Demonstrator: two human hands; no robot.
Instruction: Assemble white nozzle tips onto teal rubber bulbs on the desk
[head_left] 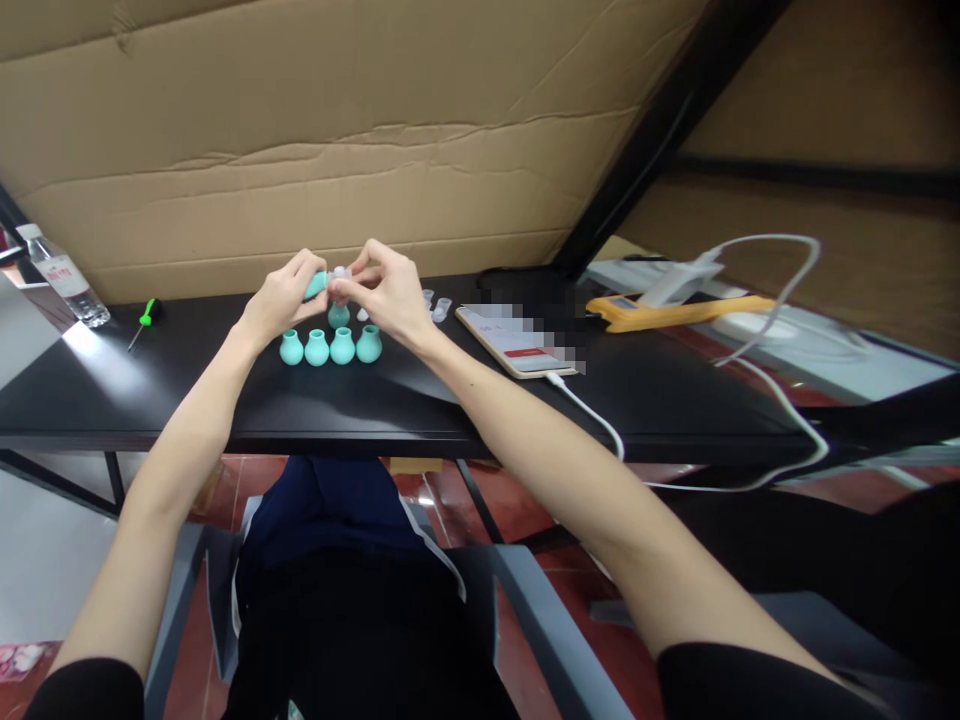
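Observation:
My left hand is closed around a teal rubber bulb, held above the black table. My right hand pinches a small clear plastic tip against the bulb's end. Both hands meet over the table's far middle. Below them several teal bulbs stand upright in a row, with one more behind. A few clear tips lie just right of my right hand.
A phone with a white cable lies to the right, beside an orange-and-white device. A green-handled screwdriver and a water bottle sit at the left. A cardboard wall stands behind.

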